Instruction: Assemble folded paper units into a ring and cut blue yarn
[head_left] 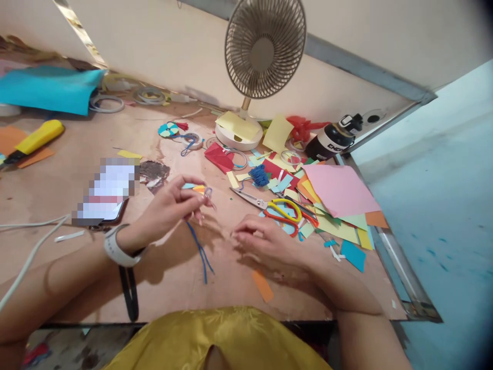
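Observation:
My left hand [171,208] is raised a little above the wooden table [77,190] with its fingers pinched on a small paper piece [198,188] in blue, orange and purple. A blue string [200,252] hangs from it down to the table. My right hand [265,241] rests palm down on the table just to the right, fingers curled loosely, with nothing visible in them. A white watch is on my left wrist. Scissors [283,209] with yellow and orange handles lie just beyond my right hand.
A phone [106,192] lies left of my left hand. Pink paper [339,187] and coloured scraps cover the right side. A desk fan [264,56], a black bottle [333,140], tape rolls, a yellow cutter [36,137], a teal sheet [48,88] and white cables [31,241] surround the work area.

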{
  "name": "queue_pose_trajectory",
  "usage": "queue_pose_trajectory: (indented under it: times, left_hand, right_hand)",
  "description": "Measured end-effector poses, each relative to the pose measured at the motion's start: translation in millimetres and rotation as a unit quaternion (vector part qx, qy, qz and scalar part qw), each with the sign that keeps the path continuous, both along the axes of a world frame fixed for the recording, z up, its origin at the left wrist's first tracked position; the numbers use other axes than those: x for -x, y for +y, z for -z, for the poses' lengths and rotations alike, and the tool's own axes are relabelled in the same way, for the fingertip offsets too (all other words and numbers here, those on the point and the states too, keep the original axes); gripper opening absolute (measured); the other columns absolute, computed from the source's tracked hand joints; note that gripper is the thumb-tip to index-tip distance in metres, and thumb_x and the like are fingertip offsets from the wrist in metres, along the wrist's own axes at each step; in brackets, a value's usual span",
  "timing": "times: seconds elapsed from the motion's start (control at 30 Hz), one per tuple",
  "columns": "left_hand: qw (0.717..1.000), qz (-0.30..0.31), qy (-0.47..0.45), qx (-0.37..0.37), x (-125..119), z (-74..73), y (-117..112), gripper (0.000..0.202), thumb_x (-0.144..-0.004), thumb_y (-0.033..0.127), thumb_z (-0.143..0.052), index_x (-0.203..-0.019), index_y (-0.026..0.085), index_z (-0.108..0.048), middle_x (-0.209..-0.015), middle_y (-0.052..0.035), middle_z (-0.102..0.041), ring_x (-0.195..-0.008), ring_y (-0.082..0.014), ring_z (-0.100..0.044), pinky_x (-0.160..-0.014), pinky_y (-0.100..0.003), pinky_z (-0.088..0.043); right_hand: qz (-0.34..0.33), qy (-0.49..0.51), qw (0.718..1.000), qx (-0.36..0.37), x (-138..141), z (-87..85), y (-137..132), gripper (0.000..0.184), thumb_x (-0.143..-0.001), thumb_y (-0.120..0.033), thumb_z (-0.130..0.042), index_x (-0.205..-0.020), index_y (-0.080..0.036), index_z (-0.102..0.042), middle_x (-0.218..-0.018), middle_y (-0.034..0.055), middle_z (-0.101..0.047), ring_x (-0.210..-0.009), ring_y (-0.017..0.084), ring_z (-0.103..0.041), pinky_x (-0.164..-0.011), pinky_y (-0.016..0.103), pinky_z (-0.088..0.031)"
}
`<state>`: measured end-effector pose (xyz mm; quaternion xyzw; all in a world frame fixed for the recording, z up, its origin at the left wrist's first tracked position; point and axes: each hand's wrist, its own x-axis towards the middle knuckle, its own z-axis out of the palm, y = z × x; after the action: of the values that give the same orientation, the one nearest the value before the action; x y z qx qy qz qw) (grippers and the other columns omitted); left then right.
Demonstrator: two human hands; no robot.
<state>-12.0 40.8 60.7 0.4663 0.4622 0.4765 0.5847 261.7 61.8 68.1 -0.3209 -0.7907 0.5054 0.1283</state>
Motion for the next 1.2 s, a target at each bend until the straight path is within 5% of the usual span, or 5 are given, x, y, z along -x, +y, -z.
queue_pose_trajectory:
  times: [0.2,0.4,0.67,0.83,1.2]
  left_hand:
    - [0.974,0.174,0.091,-0.112,-25,1.6,-25,0.021,-0.103,0.034,-0.063,-0.112,0.025,-0.047,-0.076,0.0002,-0.076,-0.060,-0.0150,-0.070,-0.059,-0.024,-0.054]
    - [0.972,0.191,0.086,-0.104,-21,11.9,-28,0.021,-0.103,0.033,-0.062,-0.116,0.025,-0.047,-0.078,0.0004,-0.074,-0.065,-0.0158,-0.072,-0.059,-0.024,-0.055]
    - [0.985,0.161,0.038,-0.050,-23,16.9,-22,0.054,-0.101,0.038,-0.067,-0.146,0.025,-0.040,-0.087,-0.0018,-0.079,-0.063,-0.0162,-0.074,-0.061,-0.025,-0.058]
    - [0.987,0.148,0.061,-0.003,-20,24.6,-16,0.031,-0.098,0.042,-0.067,-0.122,0.022,-0.065,-0.087,-0.0029,-0.076,-0.061,-0.0153,-0.071,-0.052,-0.023,-0.052]
    - [0.936,0.193,0.282,-0.086,-17,22.1,-45,0.047,-0.105,0.033,-0.047,-0.151,0.021,-0.044,-0.097,-0.0069,-0.077,-0.081,-0.0221,-0.076,-0.072,-0.033,-0.059]
  right_hand:
    - [0.060,-0.001,0.998,-0.028,29,-11.1,10,0.074,-0.091,-0.091,-0.037,-0.072,-0.021,-0.050,-0.067,-0.0031,-0.046,-0.064,0.012,-0.041,-0.059,0.028,-0.028]
    - [-0.038,0.025,0.998,0.044,45,-1.4,6,0.061,-0.104,-0.072,-0.038,-0.085,-0.020,-0.063,-0.077,0.0004,-0.060,-0.072,0.014,-0.051,-0.066,0.027,-0.037]
    - [0.011,0.003,0.998,-0.067,42,7.2,21,0.056,-0.106,-0.065,-0.038,-0.072,-0.022,-0.049,-0.071,-0.0018,-0.051,-0.069,0.013,-0.046,-0.067,0.027,-0.034]
    - [0.014,-0.044,0.991,-0.126,38,11.4,55,0.050,-0.108,-0.055,-0.044,-0.071,-0.021,-0.049,-0.071,-0.0018,-0.054,-0.068,0.013,-0.048,-0.068,0.026,-0.033]
    - [-0.036,-0.327,0.873,-0.361,57,36.8,124,0.040,-0.112,-0.043,-0.044,-0.106,-0.013,-0.070,-0.103,0.0179,-0.078,-0.094,0.026,-0.071,-0.068,0.030,-0.036]
